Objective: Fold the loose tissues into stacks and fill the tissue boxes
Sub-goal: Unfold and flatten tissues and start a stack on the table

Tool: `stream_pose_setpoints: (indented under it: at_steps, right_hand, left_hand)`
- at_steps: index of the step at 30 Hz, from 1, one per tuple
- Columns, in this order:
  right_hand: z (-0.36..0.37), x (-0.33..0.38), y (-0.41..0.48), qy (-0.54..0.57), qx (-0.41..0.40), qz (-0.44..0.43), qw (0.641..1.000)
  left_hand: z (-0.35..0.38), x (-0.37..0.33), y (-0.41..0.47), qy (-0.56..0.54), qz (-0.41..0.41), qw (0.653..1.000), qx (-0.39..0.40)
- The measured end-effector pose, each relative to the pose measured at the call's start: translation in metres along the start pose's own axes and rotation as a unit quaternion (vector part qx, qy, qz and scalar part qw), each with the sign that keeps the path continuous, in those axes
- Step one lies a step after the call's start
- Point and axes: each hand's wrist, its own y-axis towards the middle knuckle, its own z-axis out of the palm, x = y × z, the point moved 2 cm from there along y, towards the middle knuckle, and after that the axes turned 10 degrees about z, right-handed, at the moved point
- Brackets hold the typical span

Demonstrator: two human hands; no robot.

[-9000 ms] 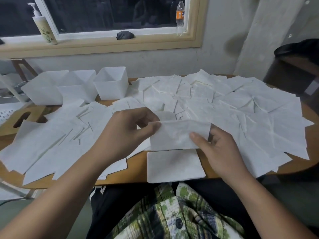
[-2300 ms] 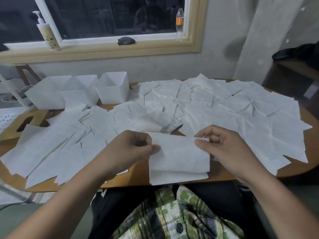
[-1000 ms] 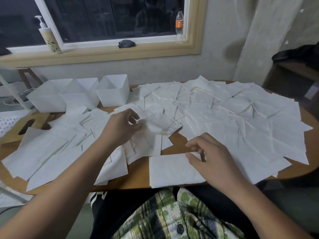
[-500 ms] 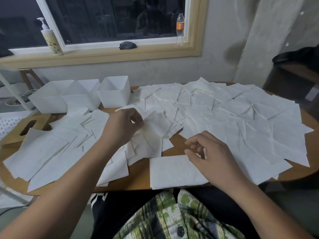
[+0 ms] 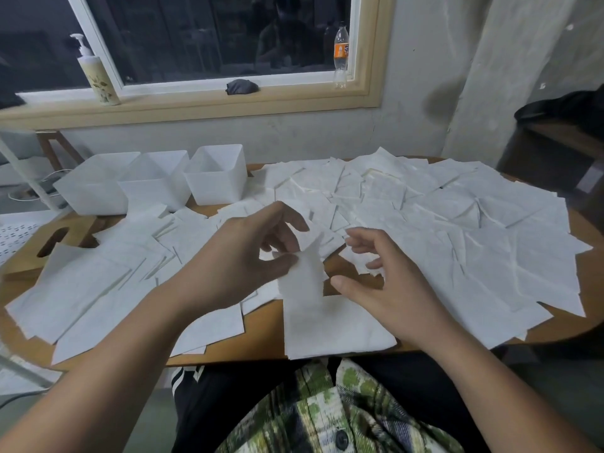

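**Head camera: limp sheet held by one hand, stack sitting at the table's lip**

Nearest to me, the flat stack of folded white tissues [image 5: 340, 335] lies at the near edge of the brown wooden table [image 5: 264, 335], its front edge at or slightly past the rim. I judge that a careless press or sideways drag there could slide it off onto the lap.

Just above it, the left hand [image 5: 242, 256] pinches the top of a single white tissue sheet [image 5: 304, 282] between thumb and fingertips. The sheet hangs down, and its lower end touches the stack. With only one grip point it could twist or crease askew, and its trailing edge might scuff the top layer out of line.

The right hand [image 5: 385, 289] hovers just beside the sheet, fingers spread and loosely bent, holding nothing. If it catches the free edge off-centre, the fold will likely come out crooked.

Farther back, loose white paper tissues [image 5: 457, 223] overlap across the tabletop, so a grab there could lift two at once.

The three white square plastic boxes [image 5: 217, 188] stand at the far left, well apart from the stack. A stack carried that far could fan open.
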Motion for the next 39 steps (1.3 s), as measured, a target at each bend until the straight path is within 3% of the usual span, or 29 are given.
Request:
stream_pose_setpoints:
  at_steps: [6,10,24,28,34,39]
  right_hand:
    - [0.0,-0.002,0.002,0.108,0.116,0.047,0.986]
    - [-0.004,-0.005,0.0,0.183,0.133,0.078,0.971]
    - [-0.026,-0.003,-0.012,0.142,0.078,0.069,0.984]
    - [-0.026,-0.012,-0.011,0.144,0.079,0.107,0.981]
    - [-0.022,-0.03,-0.01,0.025,0.077,0.139,0.987]
    - [-0.016,-0.038,-0.007,-0.038,0.048,0.128,0.99]
  left_hand:
    - [-0.003,-0.011,-0.009,-0.07,-0.008,0.997,0.01]
    - [-0.004,-0.009,-0.013,-0.109,-0.052,0.993,-0.006]
    - [0.002,-0.01,-0.015,-0.143,-0.157,0.977,-0.035]
    - [0.014,0.001,-0.017,-0.162,-0.197,0.967,-0.011]
    - [0.046,0.02,-0.018,-0.124,-0.238,0.96,0.083]
    - [0.059,0.029,-0.017,-0.082,-0.233,0.964,0.101]
